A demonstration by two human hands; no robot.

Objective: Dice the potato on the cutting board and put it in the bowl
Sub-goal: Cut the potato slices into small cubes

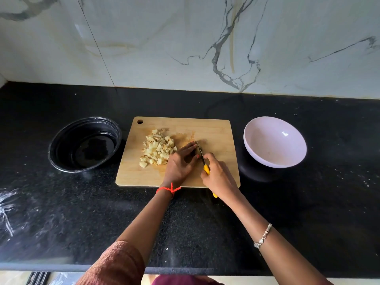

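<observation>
A wooden cutting board (218,136) lies in the middle of the black counter. A heap of diced potato (157,149) sits on its left half. My left hand (181,161) lies over the board beside the heap, its fingers stretched toward the knife blade; whatever is under it is hidden. My right hand (218,175) grips the yellow-handled knife (202,157), whose blade points away from me and rests against my left fingertips. An empty pale pink bowl (275,140) stands to the right of the board.
A black round bowl (85,144) with a wet bottom stands left of the board. The black counter (205,233) ends at a marble wall behind and at a front edge near my body. White smears mark its left side.
</observation>
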